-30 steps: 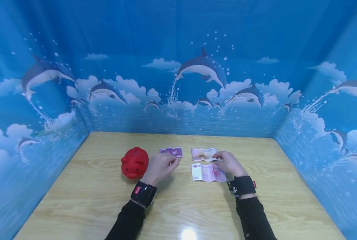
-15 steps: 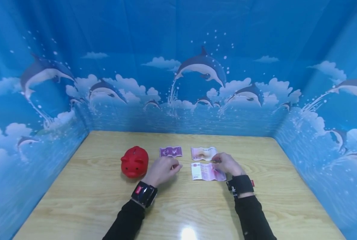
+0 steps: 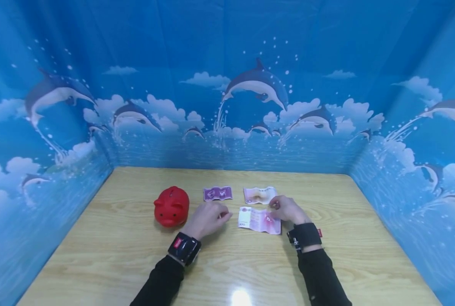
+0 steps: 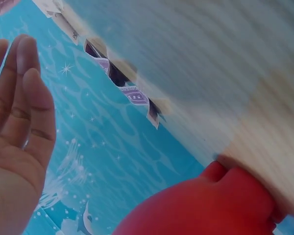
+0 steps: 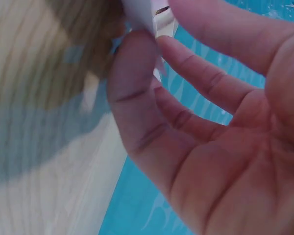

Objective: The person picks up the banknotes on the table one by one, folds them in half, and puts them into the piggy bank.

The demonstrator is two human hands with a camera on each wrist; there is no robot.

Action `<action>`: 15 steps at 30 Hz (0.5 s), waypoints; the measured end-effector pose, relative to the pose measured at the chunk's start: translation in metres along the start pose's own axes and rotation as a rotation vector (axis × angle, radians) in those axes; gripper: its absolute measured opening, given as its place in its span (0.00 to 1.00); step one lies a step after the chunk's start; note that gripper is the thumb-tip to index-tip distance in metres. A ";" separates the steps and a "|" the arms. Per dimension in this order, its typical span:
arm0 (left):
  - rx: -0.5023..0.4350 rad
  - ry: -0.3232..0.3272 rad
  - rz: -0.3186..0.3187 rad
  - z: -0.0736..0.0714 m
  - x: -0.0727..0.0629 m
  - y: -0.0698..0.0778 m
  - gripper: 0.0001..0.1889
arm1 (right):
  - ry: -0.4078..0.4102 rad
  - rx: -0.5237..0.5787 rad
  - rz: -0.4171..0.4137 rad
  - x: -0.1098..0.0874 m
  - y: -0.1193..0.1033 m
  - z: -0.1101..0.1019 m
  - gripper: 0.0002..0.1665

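My right hand (image 3: 290, 210) pinches the upper right edge of a pink 100 banknote (image 3: 255, 219), which lies slightly slanted. In the right wrist view, part of a pale banknote (image 5: 141, 12) shows between thumb and index finger. Just behind it lies another pale pink-and-tan banknote (image 3: 257, 195), its right end partly covered by that hand. My left hand (image 3: 206, 219) is held with relaxed fingers and nothing in it, between the red piggy bank (image 3: 171, 207) and the pink note. Beyond that hand lies a small purple banknote (image 3: 217, 194), wavy in the left wrist view.
The wooden table (image 3: 135, 255) carries all these things. A blue curtain (image 3: 196, 97) printed with dolphins encloses its back and sides. The piggy bank has a dark slot on top and stands close to my left wrist.
The pink 100 note has slid left and slightly toward me and turned a little under my right hand. My left hand has drawn back from the purple note, uncovering it.
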State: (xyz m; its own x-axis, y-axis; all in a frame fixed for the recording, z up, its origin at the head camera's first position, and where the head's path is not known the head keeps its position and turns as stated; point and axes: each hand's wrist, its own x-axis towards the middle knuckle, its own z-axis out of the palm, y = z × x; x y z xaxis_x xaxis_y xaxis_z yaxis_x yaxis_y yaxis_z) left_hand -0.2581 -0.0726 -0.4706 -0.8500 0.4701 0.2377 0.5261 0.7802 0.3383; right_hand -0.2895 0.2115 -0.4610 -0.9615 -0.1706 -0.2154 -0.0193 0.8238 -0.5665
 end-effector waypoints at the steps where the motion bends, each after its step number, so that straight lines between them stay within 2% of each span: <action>1: 0.004 -0.002 0.001 0.001 0.000 0.000 0.08 | -0.007 -0.005 0.005 0.000 -0.001 0.000 0.20; 9: 0.015 -0.054 -0.069 0.003 -0.001 0.003 0.07 | -0.023 -0.058 -0.025 0.000 -0.009 0.006 0.19; 15: -0.002 -0.072 -0.130 0.002 -0.002 0.004 0.16 | 0.017 -0.032 -0.046 0.001 -0.013 0.012 0.14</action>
State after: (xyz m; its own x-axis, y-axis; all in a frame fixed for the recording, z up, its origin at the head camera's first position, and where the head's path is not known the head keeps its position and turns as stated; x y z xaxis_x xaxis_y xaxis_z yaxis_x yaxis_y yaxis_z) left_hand -0.2539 -0.0692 -0.4719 -0.9107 0.3937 0.1254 0.4114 0.8356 0.3641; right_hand -0.2870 0.1941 -0.4629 -0.9640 -0.1999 -0.1756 -0.0724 0.8323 -0.5496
